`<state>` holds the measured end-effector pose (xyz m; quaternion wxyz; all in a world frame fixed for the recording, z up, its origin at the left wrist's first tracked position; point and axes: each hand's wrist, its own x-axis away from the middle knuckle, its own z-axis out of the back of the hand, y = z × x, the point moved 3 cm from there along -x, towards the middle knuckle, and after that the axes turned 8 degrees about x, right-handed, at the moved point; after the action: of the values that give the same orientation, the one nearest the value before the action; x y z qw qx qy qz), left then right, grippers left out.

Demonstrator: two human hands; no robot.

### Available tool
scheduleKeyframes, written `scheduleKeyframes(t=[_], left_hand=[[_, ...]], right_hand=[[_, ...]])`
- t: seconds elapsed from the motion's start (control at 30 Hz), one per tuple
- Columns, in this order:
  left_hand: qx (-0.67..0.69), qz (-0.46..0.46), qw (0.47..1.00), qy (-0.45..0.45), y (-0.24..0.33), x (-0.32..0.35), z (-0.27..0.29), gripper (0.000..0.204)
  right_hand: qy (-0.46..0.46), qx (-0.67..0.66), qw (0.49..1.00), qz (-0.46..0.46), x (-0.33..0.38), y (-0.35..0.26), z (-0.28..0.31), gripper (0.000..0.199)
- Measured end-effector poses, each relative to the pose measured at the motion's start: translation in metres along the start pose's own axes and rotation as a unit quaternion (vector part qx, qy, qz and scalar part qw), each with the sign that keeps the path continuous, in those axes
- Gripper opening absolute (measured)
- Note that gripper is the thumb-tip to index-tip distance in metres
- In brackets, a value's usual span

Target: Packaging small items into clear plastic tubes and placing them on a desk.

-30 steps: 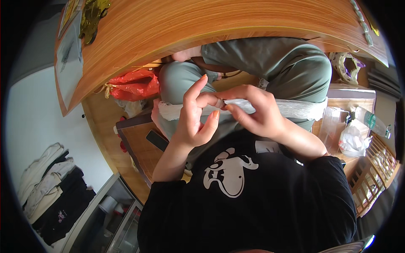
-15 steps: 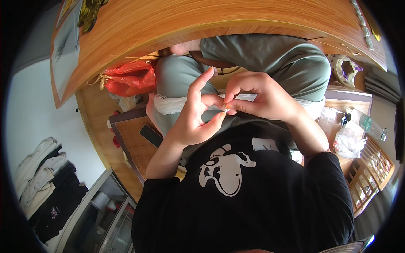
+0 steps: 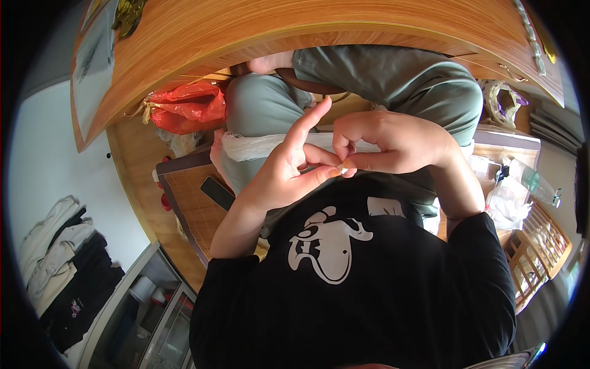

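Observation:
My left hand (image 3: 286, 175) and my right hand (image 3: 393, 141) meet fingertip to fingertip just in front of my chest. Thumb and fingers of both pinch a small white piece (image 3: 345, 168) between them; most of it is hidden by the fingers. My left index finger points up and away. Behind the hands a crumpled white plastic bag (image 3: 258, 145) lies across my lap, on grey-green trousers (image 3: 393, 77). I wear a black shirt with a white print (image 3: 326, 243).
A wooden tabletop (image 3: 295, 24) curves across the top. A red plastic bag (image 3: 187, 106) lies on the floor at left. A dark flat phone (image 3: 216, 192) rests on a woven mat (image 3: 187, 209). White bags and a clear bottle (image 3: 531, 181) sit at right.
Both hands have drawn closer together and nearer my chest, and the pinch has tightened on the small white piece. The white bag stays on my lap.

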<state>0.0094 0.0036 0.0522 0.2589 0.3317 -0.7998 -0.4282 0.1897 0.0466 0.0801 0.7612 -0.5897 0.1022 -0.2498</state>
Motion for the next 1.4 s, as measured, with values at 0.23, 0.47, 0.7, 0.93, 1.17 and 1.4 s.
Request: scheduleKeyframes(t=[0.23, 0.47, 0.7, 0.93, 1.17, 1.4], left_hand=[[0.008, -0.012, 1.000, 0.022, -0.003, -0.007, -0.001, 0.086], [0.054, -0.021, 0.996, 0.069, -0.002, -0.009, -0.009, 0.090], [0.078, -0.075, 0.987, 0.119, -0.006, -0.005, 0.004, 0.088], [0.136, -0.074, 0.985, 0.077, -0.009, -0.010, 0.016, 0.077], [0.216, -0.084, 0.967, 0.110, -0.019, -0.014, 0.018, 0.056], [0.270, -0.076, 0.952, 0.122, -0.023, -0.019, 0.012, 0.059]], right_hand=[[0.024, -0.055, 0.998, 0.018, 0.004, 0.005, 0.001, 0.006], [-0.010, -0.025, 1.000, 0.014, 0.002, 0.005, 0.005, 0.010], [0.017, -0.125, 0.992, 0.010, 0.000, 0.011, -0.003, 0.013], [0.209, -0.335, 0.919, -0.006, 0.000, 0.031, -0.010, 0.020], [0.209, -0.323, 0.923, -0.013, 0.000, 0.033, -0.014, 0.022], [0.210, -0.248, 0.944, 0.048, -0.003, 0.033, -0.009, 0.020]])
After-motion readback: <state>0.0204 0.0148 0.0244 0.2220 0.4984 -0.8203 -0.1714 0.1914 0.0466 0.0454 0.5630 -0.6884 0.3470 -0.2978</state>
